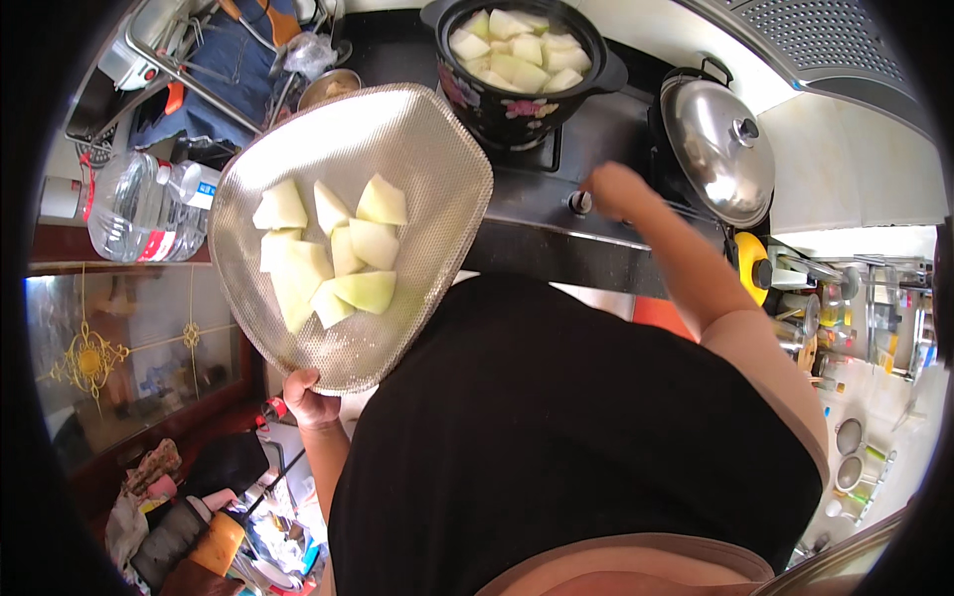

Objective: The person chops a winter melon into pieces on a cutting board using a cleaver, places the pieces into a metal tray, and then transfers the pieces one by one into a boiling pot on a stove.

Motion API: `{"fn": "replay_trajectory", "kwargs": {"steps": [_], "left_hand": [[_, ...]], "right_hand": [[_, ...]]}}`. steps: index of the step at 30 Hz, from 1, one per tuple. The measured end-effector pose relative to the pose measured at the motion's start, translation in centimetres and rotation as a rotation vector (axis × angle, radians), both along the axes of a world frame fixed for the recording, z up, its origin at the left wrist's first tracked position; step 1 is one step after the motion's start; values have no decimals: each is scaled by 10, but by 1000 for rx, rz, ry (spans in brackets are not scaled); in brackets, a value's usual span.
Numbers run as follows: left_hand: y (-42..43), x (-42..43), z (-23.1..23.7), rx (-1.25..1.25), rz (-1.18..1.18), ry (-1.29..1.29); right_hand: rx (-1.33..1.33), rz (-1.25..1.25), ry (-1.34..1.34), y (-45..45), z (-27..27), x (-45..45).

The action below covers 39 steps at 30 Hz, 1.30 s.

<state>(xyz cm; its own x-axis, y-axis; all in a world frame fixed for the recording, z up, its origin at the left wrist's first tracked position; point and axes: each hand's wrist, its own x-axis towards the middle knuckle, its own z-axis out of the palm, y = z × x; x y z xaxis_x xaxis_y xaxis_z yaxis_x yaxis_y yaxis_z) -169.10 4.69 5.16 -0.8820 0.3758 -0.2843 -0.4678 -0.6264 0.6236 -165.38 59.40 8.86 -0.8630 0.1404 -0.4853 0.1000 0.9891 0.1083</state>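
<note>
My left hand (309,402) grips the near rim of a perforated metal basket (440,216). Pale green-white chunks of peeled melon or gourd (373,242) lie in its middle. Over at the stove, my right hand (617,191) has its fingers at a control knob (580,202) on the front of the cooktop (522,190). Behind the basket, a black flower-patterned pot (514,112) stands on a burner. Similar chunks (522,56) fill it nearly to the rim, in liquid.
A wok with a domed steel lid (715,141) stands right of the pot. Left of the basket are a large clear water bottle (138,208) and a metal rack (194,97). A small metal bowl (328,87) sits behind the basket. The range hood (827,45) hangs at upper right.
</note>
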Motion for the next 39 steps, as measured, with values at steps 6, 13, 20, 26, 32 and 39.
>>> {"fn": "replay_trajectory", "kwargs": {"steps": [6, 13, 20, 26, 32, 39], "left_hand": [[4, -7, 12, 16, -4, 10], [25, -7, 25, 30, -51, 6], [35, -3, 29, 11, -64, -27], [54, 1, 35, 16, -52, -24], [62, 5, 40, 8, -97, -44], [64, 13, 31, 37, -95, -25]], "right_hand": [[-75, -44, 194, 27, -75, 15], [-26, -230, 128, 16, -67, 4], [-375, -139, 378, -65, 79, -18], [-954, 563, 555, -214, 136, -42], [-385, 709, 267, -273, 106, -84], [-615, 773, 208, -263, 87, -97]]}}
